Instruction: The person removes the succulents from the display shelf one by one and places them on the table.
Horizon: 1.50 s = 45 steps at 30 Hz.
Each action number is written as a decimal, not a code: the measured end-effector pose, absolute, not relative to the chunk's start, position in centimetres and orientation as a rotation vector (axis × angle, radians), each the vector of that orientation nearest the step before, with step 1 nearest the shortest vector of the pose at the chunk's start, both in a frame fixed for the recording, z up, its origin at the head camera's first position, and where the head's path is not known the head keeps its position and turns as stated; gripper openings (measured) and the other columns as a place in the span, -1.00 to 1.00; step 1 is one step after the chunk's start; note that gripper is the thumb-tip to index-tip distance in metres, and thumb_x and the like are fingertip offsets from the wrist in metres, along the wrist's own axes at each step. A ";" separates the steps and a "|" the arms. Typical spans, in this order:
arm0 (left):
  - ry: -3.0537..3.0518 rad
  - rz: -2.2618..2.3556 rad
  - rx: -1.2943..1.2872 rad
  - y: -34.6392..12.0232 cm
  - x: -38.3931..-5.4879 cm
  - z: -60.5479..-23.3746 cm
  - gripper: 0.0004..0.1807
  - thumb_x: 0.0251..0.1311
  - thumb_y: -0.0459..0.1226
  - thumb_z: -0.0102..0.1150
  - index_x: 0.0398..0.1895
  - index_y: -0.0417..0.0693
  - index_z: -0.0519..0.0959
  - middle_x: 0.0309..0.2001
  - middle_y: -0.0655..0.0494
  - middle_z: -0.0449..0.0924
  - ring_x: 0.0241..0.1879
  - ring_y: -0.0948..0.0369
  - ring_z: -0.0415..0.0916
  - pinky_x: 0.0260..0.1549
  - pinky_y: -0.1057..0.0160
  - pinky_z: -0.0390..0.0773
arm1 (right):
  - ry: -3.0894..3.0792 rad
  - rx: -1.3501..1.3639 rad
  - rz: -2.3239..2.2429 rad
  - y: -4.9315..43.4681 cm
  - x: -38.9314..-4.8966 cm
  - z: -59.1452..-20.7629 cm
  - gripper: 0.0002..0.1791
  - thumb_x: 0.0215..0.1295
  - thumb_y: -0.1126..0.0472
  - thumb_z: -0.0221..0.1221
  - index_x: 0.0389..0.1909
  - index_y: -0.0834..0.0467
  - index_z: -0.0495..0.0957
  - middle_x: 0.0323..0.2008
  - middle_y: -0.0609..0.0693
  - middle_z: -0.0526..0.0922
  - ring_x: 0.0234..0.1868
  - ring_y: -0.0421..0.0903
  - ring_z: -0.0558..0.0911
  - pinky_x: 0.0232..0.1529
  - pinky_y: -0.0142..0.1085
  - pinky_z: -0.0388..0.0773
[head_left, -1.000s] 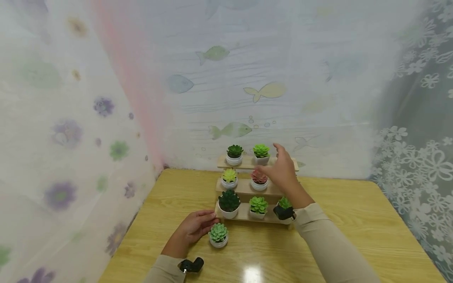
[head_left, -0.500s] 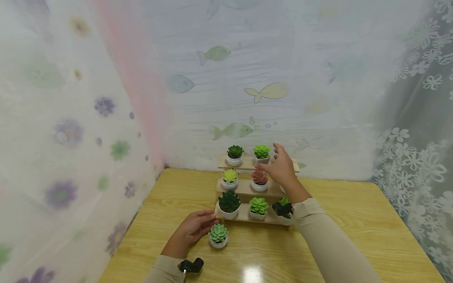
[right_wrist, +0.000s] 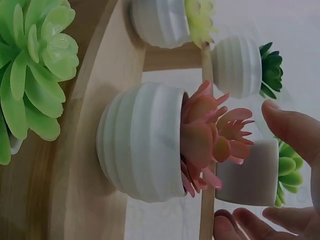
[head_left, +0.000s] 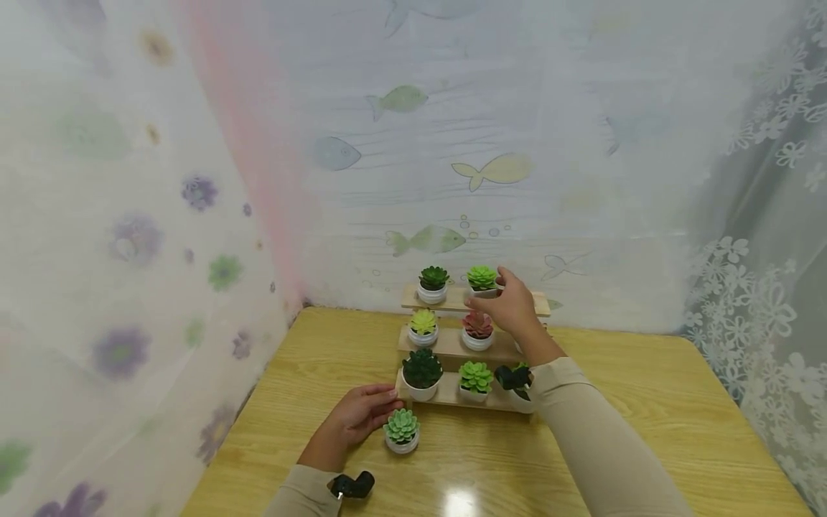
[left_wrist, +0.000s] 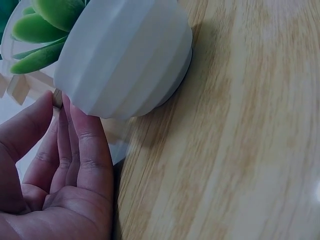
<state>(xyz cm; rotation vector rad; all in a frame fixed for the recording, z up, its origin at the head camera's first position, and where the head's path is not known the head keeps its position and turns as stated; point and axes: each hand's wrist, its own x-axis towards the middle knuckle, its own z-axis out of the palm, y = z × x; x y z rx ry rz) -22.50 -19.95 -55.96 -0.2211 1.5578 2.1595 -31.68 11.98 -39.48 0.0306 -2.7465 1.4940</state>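
My left hand (head_left: 364, 415) pinches the left end of the lowest board of a three-tier wooden stand (head_left: 446, 391), thumb against fingers (left_wrist: 89, 145). Close by that hand, a pale green potted succulent (head_left: 402, 429) stands on the table; its white ribbed pot (left_wrist: 127, 60) fills much of the left wrist view. On the top tier, my right hand (head_left: 517, 305) spreads its thumb and fingers around a bright green succulent in a smooth white pot (right_wrist: 248, 172). A gap shows between thumb and pot; whether the fingers touch it I cannot tell.
A dark green succulent (head_left: 433, 281) shares the top tier. On the middle tier are yellow (head_left: 423, 324) and red (head_left: 478, 329) ones. Several green ones line the bottom tier, the rightmost partly behind the right wrist's camera (head_left: 512, 378). A printed curtain (head_left: 362, 187) hangs behind the table (head_left: 633, 402).
My right hand's fingertips have come slightly nearer the bright green succulent on the top tier. The left hand keeps its hold on the stand. The head view has shifted slightly.
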 end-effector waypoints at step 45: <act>1.574 2.158 -0.191 -19.9 -22.2 -55.8 -0.55 0.47 -0.29 0.21 0.32 -0.32 0.47 -0.13 0.01 0.78 -0.10 0.22 0.74 -0.11 0.31 0.72 | -2.829 -0.115 1.214 11.4 -32.0 -39.5 0.00 0.23 -0.24 0.41 0.49 0.30 0.32 0.30 0.27 0.55 0.37 0.28 0.46 0.31 0.14 0.51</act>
